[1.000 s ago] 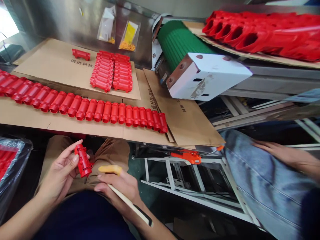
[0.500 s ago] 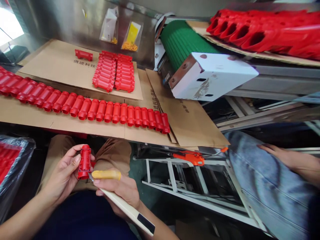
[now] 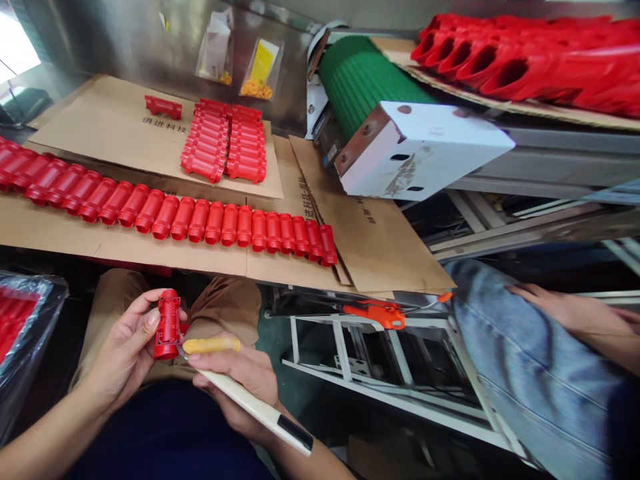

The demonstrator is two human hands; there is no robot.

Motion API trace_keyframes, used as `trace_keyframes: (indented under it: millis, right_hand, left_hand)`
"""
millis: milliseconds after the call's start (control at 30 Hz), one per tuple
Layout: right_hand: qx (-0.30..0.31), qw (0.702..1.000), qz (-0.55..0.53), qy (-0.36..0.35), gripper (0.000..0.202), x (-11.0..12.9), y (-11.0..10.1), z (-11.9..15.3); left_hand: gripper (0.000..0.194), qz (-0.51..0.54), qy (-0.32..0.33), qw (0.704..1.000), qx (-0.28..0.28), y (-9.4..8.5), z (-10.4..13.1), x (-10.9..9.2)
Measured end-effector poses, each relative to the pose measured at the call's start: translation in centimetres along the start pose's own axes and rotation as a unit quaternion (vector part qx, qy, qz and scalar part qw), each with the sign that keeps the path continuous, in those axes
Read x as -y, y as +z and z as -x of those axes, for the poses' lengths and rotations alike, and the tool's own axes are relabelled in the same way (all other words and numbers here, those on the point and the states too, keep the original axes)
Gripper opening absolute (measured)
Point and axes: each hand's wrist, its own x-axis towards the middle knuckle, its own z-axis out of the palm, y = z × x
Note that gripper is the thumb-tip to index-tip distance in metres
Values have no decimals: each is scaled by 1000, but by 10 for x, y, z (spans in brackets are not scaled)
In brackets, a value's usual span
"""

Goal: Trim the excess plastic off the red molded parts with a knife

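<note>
One camera, up on the head, looked forward and down: left hand [image 3: 133, 337] and right hand [image 3: 247, 373] close below, cardboard [image 3: 395, 250] beyond, belt [image 3: 363, 80] farther off

Your metal worktop [image 3: 125, 50] carries cardboard sheets [image 3: 100, 127] and two clear bags [image 3: 260, 70]. On the cardboard before you lie red tubular parts [image 3: 215, 223].

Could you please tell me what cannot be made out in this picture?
Head view: far side of the red part in the left hand, hidden by its front.
Head view: whether the pale-handled tool touches it, tip too small.
Head view: left end of the red row, cut off by the edge.
</note>
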Motion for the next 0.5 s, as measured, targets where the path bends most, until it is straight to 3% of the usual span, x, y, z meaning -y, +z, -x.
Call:
trace_keyframes:
  millis: [400, 500]
  right_hand:
    - [14, 1000, -3, -26, 15, -2, -3, -3]
    - [-36, 999, 19, -8, 15, -3, -1, -3]
  left_hand:
    - [42, -9, 0, 1000, 4, 1, 1, 2]
    - [40, -23, 34, 999, 9, -2, 1, 6]
